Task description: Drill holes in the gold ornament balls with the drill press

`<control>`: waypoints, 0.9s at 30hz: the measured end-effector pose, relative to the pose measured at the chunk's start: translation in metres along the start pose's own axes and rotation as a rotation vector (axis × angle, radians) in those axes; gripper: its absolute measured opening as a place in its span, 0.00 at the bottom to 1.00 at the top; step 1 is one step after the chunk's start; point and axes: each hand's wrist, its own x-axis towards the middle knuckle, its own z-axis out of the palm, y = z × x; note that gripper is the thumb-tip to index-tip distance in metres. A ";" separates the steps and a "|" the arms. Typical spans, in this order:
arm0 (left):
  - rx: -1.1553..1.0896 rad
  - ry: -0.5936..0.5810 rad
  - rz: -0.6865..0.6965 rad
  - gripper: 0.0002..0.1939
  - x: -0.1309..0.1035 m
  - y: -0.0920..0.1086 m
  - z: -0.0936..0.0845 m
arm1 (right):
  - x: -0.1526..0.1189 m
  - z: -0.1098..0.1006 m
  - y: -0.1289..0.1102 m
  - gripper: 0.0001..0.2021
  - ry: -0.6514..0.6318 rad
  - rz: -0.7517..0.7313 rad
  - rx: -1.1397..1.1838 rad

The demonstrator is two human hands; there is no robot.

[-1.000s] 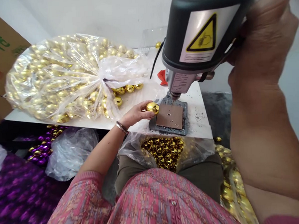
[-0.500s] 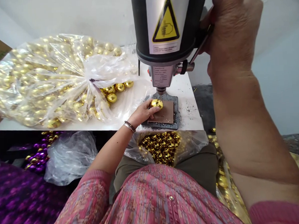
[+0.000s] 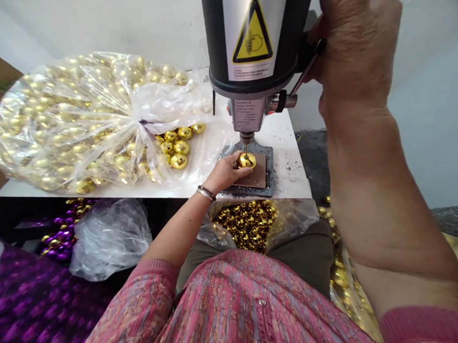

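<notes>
Between the thumb and fingers of my left hand (image 3: 229,171) is a shiny gold faceted ball (image 3: 247,161). The ball rests on a brown board (image 3: 257,178) on the grey base of a drill press (image 3: 247,88), with the thin bit directly above it and meeting its top. My right hand (image 3: 354,37) is raised at the upper right, its fingers wrapped round the press's lever (image 3: 304,80) and partly hidden behind the wrist and the black housing.
A large clear bag (image 3: 69,123) of gold balls lies on the white table (image 3: 290,176), with loose gold balls (image 3: 179,153) at its mouth. An open bag of gold pieces (image 3: 249,224) hangs below the table edge. Purple balls (image 3: 61,236) are at lower left.
The gold ball has moved slightly right in my left hand and is now under the drill bit. More gold balls show at the bag's mouth. My right hand has barely moved.
</notes>
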 end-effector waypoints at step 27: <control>0.003 0.053 0.068 0.28 0.002 -0.013 0.007 | -0.120 -0.033 0.032 0.09 0.055 -0.452 -0.297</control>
